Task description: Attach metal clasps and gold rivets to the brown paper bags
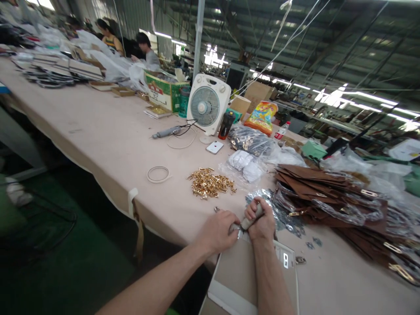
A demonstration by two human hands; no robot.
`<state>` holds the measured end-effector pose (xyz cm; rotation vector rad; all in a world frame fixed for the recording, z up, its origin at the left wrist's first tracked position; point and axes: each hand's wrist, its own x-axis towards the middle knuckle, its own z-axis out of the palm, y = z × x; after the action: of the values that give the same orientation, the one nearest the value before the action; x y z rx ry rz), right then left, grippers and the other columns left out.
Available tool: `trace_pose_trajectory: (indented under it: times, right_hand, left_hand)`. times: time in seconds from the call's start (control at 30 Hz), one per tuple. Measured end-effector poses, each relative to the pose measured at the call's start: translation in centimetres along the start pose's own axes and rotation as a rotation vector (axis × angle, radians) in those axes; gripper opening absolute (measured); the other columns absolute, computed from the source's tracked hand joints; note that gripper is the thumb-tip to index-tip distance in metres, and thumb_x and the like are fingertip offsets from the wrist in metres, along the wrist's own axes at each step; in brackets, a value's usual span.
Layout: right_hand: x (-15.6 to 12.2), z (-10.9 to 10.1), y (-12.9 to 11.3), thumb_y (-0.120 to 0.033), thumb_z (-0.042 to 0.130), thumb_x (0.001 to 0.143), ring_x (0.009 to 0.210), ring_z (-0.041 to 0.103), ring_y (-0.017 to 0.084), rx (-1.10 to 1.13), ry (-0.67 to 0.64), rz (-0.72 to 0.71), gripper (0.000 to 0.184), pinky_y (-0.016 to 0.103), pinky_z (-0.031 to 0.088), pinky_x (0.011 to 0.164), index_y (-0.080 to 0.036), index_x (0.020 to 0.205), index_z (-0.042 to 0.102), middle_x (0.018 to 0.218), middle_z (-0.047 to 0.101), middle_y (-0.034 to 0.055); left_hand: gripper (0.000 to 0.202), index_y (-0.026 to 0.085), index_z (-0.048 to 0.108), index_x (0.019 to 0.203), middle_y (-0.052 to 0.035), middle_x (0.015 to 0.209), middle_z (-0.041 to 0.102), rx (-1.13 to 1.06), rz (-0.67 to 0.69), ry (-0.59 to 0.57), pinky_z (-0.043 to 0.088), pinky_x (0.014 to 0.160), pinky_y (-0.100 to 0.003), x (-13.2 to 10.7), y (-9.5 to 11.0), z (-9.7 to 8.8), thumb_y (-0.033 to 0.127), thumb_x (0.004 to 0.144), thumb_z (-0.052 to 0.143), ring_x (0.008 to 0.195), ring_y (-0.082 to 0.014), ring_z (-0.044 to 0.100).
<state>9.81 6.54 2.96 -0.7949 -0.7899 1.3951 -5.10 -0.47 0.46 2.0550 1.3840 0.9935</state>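
Note:
My right hand [262, 221] is closed round the thick greyish handle of a hand tool [250, 218]; its working end is hidden between the hands. Against that end, my left hand [220, 232] has its fingers bent over the top edge of a beige and white bag piece [234, 275], gripping it there. This piece lies under both forearms at the table's near edge and has metal fittings. Just beyond the left hand lies a small metal clasp [216, 209]. Farther off is a heap of small gold-coloured hardware [211, 183]. Thin silvery metal plates [285, 221] spread beside my right hand.
Brown bag pieces [328, 197] with gold fittings are stacked at the right. Beyond the gold heap are a phone [215, 147], a white fan [207, 105], a corded electric screwdriver [166, 132] and a tape ring [158, 174]. Two people [147, 52] sit at the far left.

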Motion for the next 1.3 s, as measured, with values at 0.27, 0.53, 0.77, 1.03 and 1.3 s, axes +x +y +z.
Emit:
trace_pose_trajectory:
  times: [0.27, 0.53, 0.77, 1.03, 1.3]
  right_hand:
    - [-0.3, 0.7, 0.7, -0.06, 0.07, 0.088, 0.04, 0.028, 0.005, -0.101, -0.007, 0.015, 0.042, 0.016, 0.023, 0.037, -0.021, 0.084, 0.057, 0.059, 0.037, -0.0107]
    - [-0.3, 0.9, 1.0, -0.056, 0.07, 0.087, 0.039, 0.028, 0.005, -0.138, 0.031, -0.02, 0.037, 0.015, 0.023, 0.036, -0.021, 0.084, 0.057, 0.057, 0.039, -0.0108]
    - [-0.3, 0.8, 1.1, -0.055, 0.067, 0.09, 0.038, 0.029, 0.005, -0.159, 0.001, -0.044, 0.037, 0.015, 0.024, 0.035, -0.021, 0.082, 0.056, 0.055, 0.038, -0.0109]
    - [-0.7, 0.9, 1.4, -0.054, 0.062, 0.095, 0.036, 0.033, 0.007, -0.238, -0.108, -0.064, 0.039, 0.016, 0.027, 0.034, -0.021, 0.076, 0.054, 0.052, 0.038, -0.0098]
    - [-2.0, 1.0, 1.6, -0.051, 0.055, 0.101, 0.038, 0.035, 0.01, -0.451, -0.207, -0.148, 0.038, 0.021, 0.027, 0.038, -0.022, 0.076, 0.056, 0.051, 0.042, -0.0076]
  left_hand:
    - [0.023, 0.023, 0.069, 0.106, -0.0046, 0.108, 0.072, 0.01, -0.004, 0.0, 0.052, 0.093, -0.037, 0.0, -0.2, 0.2, 0.019, 0.084, 0.065, 0.103, -0.0256, 0.064]
    - [0.021, 0.023, 0.069, 0.104, -0.0051, 0.108, 0.072, 0.024, -0.015, -0.006, 0.052, 0.094, -0.038, 0.0, -0.1, 0.3, 0.019, 0.085, 0.063, 0.104, -0.0257, 0.064]
    - [0.02, 0.023, 0.07, 0.104, -0.005, 0.108, 0.073, 0.032, -0.006, -0.002, 0.053, 0.094, -0.038, 0.0, -0.2, 0.3, 0.02, 0.086, 0.063, 0.105, -0.026, 0.064]
    - [0.018, 0.023, 0.071, 0.1, -0.0058, 0.104, 0.072, 0.031, -0.02, -0.003, 0.054, 0.091, -0.039, -0.1, -0.4, 0.3, 0.022, 0.084, 0.064, 0.102, -0.0269, 0.064]
    - [0.031, 0.024, 0.069, 0.106, -0.0049, 0.11, 0.071, -0.004, 0.053, -0.028, 0.051, 0.094, -0.039, -0.5, -0.2, -0.2, 0.035, 0.078, 0.078, 0.105, -0.0279, 0.062]
